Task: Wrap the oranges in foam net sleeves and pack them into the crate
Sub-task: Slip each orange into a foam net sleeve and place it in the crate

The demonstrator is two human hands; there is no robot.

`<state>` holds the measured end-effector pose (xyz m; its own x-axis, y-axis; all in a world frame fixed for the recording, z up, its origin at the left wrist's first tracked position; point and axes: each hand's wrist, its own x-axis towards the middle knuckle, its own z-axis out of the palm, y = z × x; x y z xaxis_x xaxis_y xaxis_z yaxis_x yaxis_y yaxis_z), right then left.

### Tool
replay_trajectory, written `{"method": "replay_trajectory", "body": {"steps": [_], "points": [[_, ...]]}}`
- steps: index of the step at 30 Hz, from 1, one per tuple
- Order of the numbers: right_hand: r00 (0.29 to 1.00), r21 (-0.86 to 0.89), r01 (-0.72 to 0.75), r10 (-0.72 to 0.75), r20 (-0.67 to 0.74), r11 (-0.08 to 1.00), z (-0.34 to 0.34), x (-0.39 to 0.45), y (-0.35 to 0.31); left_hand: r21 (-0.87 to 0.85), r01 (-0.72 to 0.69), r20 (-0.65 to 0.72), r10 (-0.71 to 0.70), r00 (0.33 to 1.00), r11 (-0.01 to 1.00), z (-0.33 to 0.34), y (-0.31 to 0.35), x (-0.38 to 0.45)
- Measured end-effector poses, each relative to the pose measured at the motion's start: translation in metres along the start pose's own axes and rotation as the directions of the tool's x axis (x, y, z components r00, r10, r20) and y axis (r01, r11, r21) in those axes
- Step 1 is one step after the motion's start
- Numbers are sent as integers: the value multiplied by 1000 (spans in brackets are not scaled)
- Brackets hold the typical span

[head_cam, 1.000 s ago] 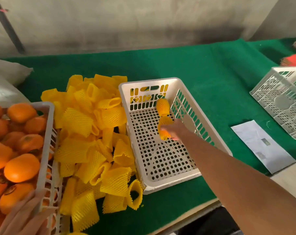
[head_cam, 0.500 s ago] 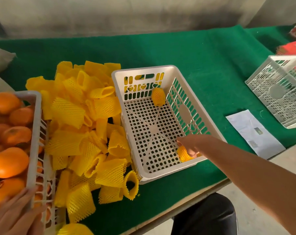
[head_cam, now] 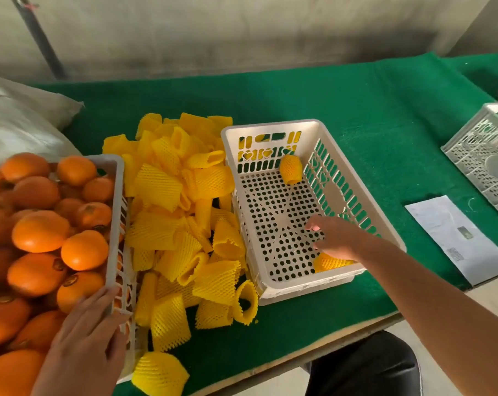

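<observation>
Green table [head_cam: 356, 115], right hand [head_cam: 335, 238] lifted (grip released), wrapped orange [head_cam: 329, 262] left.

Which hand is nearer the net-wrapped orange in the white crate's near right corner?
Right. The right hand hovers open just above the net-wrapped orange in the white crate; the left hand rests on the grey basket of bare oranges, across the sleeve pile.

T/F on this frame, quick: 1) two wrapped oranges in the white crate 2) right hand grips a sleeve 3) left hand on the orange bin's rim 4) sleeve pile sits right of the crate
1) True: one wrapped orange at the white crate's far end, another at the near corner.
2) False: the right hand is open, holding nothing.
3) True: the left hand rests on the orange bin's rim.
4) False: the sleeve pile lies left of the crate, between it and the bin.
</observation>
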<state>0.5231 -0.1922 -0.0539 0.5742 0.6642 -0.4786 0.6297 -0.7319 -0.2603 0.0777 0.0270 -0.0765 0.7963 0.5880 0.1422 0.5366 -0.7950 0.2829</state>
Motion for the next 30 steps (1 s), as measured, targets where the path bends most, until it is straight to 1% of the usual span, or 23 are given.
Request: {"method": "replay_trajectory", "body": {"steps": [1, 3, 5, 7, 8, 9, 11, 12, 13, 16, 17, 19, 21, 23, 25, 30], "points": [[999, 61, 39, -37, -40, 997, 3, -6, -16, -2, 31, 20, -31, 999, 1000, -5, 2, -2], [993, 226, 88, -66, -101, 970, 13, -19, -51, 6, 43, 28, -43, 999, 999, -5, -1, -9], [989, 384, 82, -29, -142, 920, 27, -27, -84, 6, 62, 23, -62, 998, 998, -7, 1, -12], [991, 449, 71, -12, -134, 891, 46, -35, -112, 32, 48, -12, -47, 999, 998, -5, 0, -13], [992, 414, 75, -24, -128, 907, 58, -39, -123, 45, 43, -29, -42, 999, 998, -4, 0, -14], [990, 319, 78, -35, -140, 945, 69, -43, -130, 47, 56, -21, -55, 998, 997, -5, 2, -15], [967, 58, 66, -50, -249, 996, 89, -47, -135, 60, 68, -8, -68, 998, 996, -6, 4, -16], [952, 2, 55, -51, -303, 998, 94, -47, -134, 63, 64, -1, -64, 998, 996, -7, 5, -17], [943, 4, 54, -50, -328, 999, 96, -46, -133, 68, 54, -5, -54, 999, 996, -11, 7, -17], [945, 25, 57, -46, -324, 998, 96, -43, -132, 59, 43, -70, -39, 997, 997, -27, 9, -17], [943, 9, 51, -45, -328, 999, 96, -43, -131, 78, 74, -99, -66, 993, 994, -34, 7, -14], [934, -17, 27, -31, -356, 999, 99, -44, -132, 90, 200, -109, -190, 976, 976, -49, -2, -7], [933, -23, 6, -14, -359, 1000, 101, -45, -133, 70, 293, -47, -290, 956, 954, -58, -17, -1], [940, -18, 0, -6, -342, 1000, 100, -47, -135, 91, 317, 71, -323, 944, 944, -61, -28, 5], [944, 3, -3, 4, -330, 1000, 99, -47, -135, 99, 342, 135, -353, 926, 935, -60, -31, 11], [940, 13, -1, 5, -342, 1000, 100, -49, -136, 174, 363, 107, -384, 917, 916, -49, -31, 23]]}}
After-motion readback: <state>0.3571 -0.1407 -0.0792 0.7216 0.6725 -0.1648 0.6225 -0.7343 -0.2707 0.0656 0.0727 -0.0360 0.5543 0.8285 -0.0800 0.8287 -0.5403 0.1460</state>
